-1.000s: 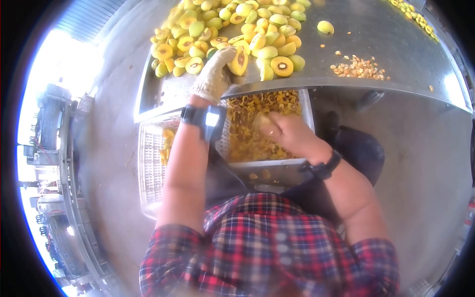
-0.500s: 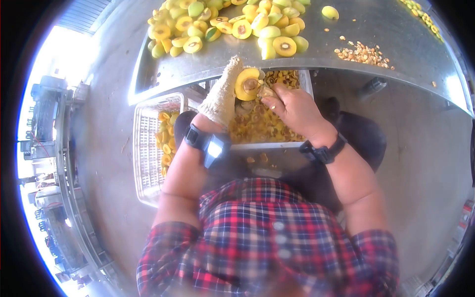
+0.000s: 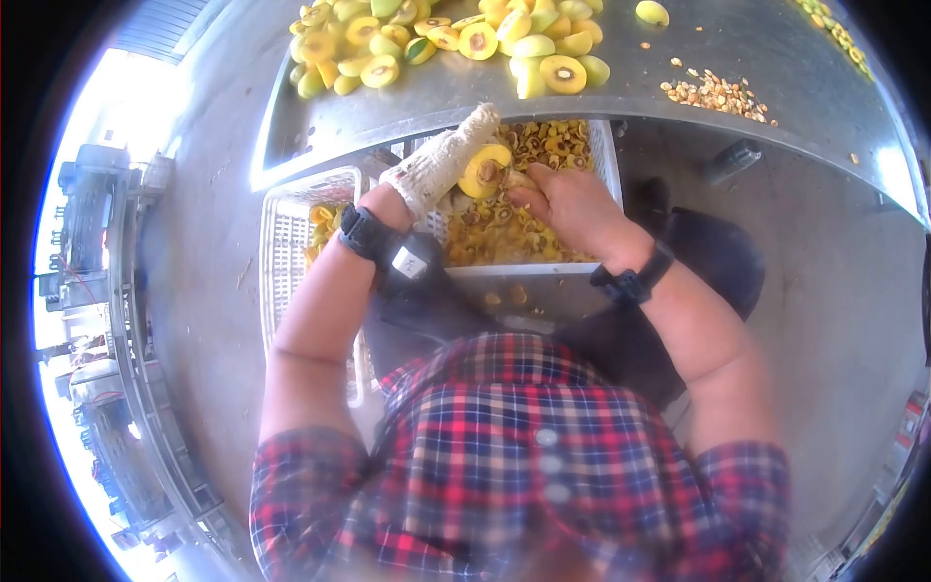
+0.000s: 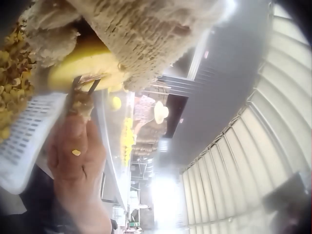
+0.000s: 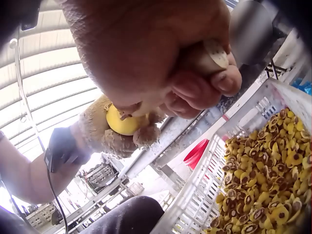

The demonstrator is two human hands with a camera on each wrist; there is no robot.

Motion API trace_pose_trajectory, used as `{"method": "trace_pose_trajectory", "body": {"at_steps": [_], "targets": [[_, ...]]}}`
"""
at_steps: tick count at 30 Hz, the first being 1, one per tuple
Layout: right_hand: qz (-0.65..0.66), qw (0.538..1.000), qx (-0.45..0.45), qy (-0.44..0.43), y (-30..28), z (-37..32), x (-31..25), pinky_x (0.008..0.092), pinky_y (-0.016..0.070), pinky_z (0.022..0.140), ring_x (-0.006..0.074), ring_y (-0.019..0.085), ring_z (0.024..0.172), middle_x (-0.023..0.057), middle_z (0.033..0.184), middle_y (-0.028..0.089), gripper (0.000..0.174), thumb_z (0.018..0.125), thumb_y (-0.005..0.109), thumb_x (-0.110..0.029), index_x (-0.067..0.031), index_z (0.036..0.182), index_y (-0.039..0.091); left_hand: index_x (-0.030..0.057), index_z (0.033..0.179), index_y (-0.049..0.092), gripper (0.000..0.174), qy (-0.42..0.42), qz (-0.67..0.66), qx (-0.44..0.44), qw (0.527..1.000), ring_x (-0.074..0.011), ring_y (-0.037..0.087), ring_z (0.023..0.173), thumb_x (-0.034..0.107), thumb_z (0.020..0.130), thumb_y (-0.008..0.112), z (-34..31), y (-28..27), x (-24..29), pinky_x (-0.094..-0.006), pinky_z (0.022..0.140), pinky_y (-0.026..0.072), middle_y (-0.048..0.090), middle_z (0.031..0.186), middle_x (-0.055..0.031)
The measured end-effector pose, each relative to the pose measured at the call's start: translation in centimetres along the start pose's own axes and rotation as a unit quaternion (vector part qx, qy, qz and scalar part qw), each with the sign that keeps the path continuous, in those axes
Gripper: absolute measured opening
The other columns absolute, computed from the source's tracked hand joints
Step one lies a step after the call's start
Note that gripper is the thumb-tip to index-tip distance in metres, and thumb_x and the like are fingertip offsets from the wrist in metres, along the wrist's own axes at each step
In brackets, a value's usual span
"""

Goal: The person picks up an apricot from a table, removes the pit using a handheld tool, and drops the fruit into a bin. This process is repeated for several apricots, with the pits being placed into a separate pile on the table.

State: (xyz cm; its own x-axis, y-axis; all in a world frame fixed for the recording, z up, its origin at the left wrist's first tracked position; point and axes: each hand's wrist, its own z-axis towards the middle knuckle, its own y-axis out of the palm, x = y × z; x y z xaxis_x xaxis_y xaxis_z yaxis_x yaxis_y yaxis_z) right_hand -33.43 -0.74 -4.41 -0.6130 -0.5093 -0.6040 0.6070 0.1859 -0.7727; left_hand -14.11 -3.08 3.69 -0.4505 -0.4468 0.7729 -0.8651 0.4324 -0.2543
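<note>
My left hand (image 3: 441, 167), in a knitted glove, grips a halved yellow stone fruit (image 3: 482, 175) with its cut face and brown centre turned to the right. My bare right hand (image 3: 579, 206) curls round the pale handle (image 5: 216, 54) of a small pitting tool. In the left wrist view the tool's two dark metal prongs (image 4: 92, 87) reach into the cut face of the fruit. A small yellow scrap (image 4: 76, 152) clings to the back of a right finger. Both hands are over a white crate (image 3: 609, 165) filled with yellow-brown fruit pieces (image 3: 524, 228).
A metal table (image 3: 640, 97) spans the front, bearing a heap of halved fruit (image 3: 388, 44) and a pile of pale kernels (image 3: 718, 95). A lone fruit (image 3: 652, 13) lies farther back. At the left stands a white slatted basket (image 3: 281, 238) with yellow fruit inside.
My left hand has taken a fruit half from the heap and brought it back over the crate. The tool in my right hand has come to its cut face.
</note>
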Motion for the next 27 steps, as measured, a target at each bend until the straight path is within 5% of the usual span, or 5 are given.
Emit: {"method": "trace_pose_trajectory", "body": {"at_steps": [9,14,18,23,27], "targets": [[0.402,0.902,-0.02,0.158,0.8,0.5,-1.1,0.0295,0.0335,0.044,0.0146,0.04,0.043,0.004,0.052,0.044,0.049,0.097,0.039,-0.047,-0.0026,0.085,0.055,0.0036,0.116,0.055,0.03,0.403,-0.145,0.255,0.867,-0.0124,0.052,0.094,0.024,0.097,0.045,2.6,5.0,-2.9,-0.0275,0.08,0.0446,0.057,0.105,-0.0063],[0.628,0.708,-0.171,0.273,-1.6,0.5,-2.6,0.0247,0.0244,0.038,0.0078,0.027,0.038,-0.0012,0.048,0.033,0.053,0.095,0.034,-0.055,-0.0077,0.077,0.049,0.003,0.112,0.057,0.029,0.409,-0.179,0.243,0.861,-0.0127,0.055,0.087,0.025,0.097,0.045,2.4,4.4,-2.3,-0.0279,0.076,0.0459,0.061,0.098,-0.0055],[0.63,0.688,-0.215,0.289,-2.1,0.3,-2.1,0.0243,0.0246,0.037,0.0076,0.027,0.037,-0.0021,0.048,0.033,0.052,0.094,0.036,-0.055,-0.0078,0.079,0.049,0.0022,0.104,0.06,0.034,0.228,-0.37,0.081,0.897,-0.0136,0.058,0.078,0.032,0.096,0.046,1.3,3.0,-1.3,-0.0276,0.07,0.0471,0.063,0.089,-0.0056],[0.434,0.871,-0.174,0.153,-1.7,0.1,-2.6,0.0221,0.0251,0.036,0.0065,0.026,0.035,-0.0032,0.048,0.032,0.051,0.094,0.036,-0.056,-0.0084,0.082,0.05,0.0021,0.093,0.064,0.044,0.239,-0.165,0.099,0.952,-0.0176,0.062,0.074,0.042,0.094,0.046,0.9,2.6,-1.1,-0.0298,0.067,0.0492,0.065,0.08,-0.0092],[0.542,0.782,-0.246,0.185,-0.7,-0.5,-1.9,0.0215,0.0247,0.036,0.0063,0.025,0.035,-0.0035,0.048,0.03,0.052,0.095,0.034,-0.056,-0.0081,0.081,0.049,0.0029,0.098,0.063,0.047,0.234,-0.257,0.088,0.933,-0.0175,0.062,0.074,0.046,0.095,0.043,1.1,4.0,-1.3,-0.0274,0.067,0.0495,0.065,0.081,-0.0085]]}}
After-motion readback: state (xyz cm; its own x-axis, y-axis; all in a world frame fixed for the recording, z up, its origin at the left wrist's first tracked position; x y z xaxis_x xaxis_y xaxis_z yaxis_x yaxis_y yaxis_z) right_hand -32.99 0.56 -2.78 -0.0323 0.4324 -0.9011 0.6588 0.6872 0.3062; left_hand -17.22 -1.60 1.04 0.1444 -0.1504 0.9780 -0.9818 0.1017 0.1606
